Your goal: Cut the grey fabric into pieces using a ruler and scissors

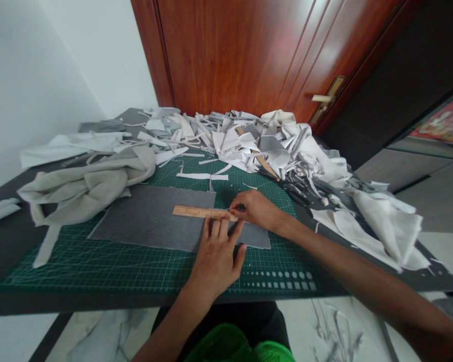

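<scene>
Wooden ruler (196,211) | grey fabric (147,221) | left grip (216,256) pressing | right grip (256,211) pinching a pen (241,206), perhaps

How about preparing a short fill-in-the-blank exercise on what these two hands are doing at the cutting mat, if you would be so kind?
The right hand pinches something small and dark at one end of a ____ ruler.
The left hand presses that ruler onto a ____ fabric sheet.
The sheet lies on a ____ cutting mat.

Missing words: wooden; grey; green.
</scene>
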{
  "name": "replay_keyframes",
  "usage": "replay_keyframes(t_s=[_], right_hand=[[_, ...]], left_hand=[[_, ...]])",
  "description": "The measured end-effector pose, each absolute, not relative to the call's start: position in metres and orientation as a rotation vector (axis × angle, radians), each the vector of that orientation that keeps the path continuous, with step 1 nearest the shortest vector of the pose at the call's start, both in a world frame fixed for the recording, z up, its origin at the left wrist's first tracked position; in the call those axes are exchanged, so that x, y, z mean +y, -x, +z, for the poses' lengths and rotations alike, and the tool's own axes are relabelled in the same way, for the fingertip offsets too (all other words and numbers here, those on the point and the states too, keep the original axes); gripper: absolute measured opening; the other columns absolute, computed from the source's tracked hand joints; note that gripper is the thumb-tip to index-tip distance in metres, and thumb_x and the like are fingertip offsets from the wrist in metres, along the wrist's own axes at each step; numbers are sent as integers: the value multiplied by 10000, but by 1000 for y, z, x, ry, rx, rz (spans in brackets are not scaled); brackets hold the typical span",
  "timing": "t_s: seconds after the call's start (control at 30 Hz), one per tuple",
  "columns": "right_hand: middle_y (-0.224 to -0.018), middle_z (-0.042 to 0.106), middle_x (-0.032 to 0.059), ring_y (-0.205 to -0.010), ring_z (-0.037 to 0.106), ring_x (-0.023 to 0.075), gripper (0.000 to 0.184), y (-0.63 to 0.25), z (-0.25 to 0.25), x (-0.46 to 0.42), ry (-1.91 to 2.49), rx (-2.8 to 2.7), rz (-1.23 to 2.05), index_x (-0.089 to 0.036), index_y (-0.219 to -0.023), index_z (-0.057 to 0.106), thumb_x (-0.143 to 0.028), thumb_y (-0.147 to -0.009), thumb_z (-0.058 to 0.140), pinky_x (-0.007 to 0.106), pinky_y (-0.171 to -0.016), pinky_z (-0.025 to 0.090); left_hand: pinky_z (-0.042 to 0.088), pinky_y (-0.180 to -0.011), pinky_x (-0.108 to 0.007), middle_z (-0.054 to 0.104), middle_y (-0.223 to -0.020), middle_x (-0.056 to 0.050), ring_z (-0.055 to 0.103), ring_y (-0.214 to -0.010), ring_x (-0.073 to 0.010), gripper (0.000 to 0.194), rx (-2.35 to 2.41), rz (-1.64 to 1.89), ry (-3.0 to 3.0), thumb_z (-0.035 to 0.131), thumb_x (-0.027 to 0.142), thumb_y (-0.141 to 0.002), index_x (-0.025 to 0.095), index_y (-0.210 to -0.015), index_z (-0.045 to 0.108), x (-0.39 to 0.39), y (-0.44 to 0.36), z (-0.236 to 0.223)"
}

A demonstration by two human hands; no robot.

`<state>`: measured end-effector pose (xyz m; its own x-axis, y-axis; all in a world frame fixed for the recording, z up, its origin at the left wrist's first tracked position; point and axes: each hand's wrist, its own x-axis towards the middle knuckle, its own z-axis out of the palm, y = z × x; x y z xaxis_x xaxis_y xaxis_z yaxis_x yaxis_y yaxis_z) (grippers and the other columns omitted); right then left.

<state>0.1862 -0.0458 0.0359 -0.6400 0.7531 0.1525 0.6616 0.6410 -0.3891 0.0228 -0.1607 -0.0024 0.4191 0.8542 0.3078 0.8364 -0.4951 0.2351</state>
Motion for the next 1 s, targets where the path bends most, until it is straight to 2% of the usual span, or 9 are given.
replay_keyframes(t_s=[1.0], right_hand=[[-872,764,60,-792,677,168,188,-256,45,-53,1203,-2690,419,-179,-876,800,-195,-890,613,276,-722,441]], left_hand=[[296,-1199,-639,526,-1416,-169,434,-1382,-367,591,1566,523,-2633,537,337,-978,192,-1542,438,-159,-23,3]])
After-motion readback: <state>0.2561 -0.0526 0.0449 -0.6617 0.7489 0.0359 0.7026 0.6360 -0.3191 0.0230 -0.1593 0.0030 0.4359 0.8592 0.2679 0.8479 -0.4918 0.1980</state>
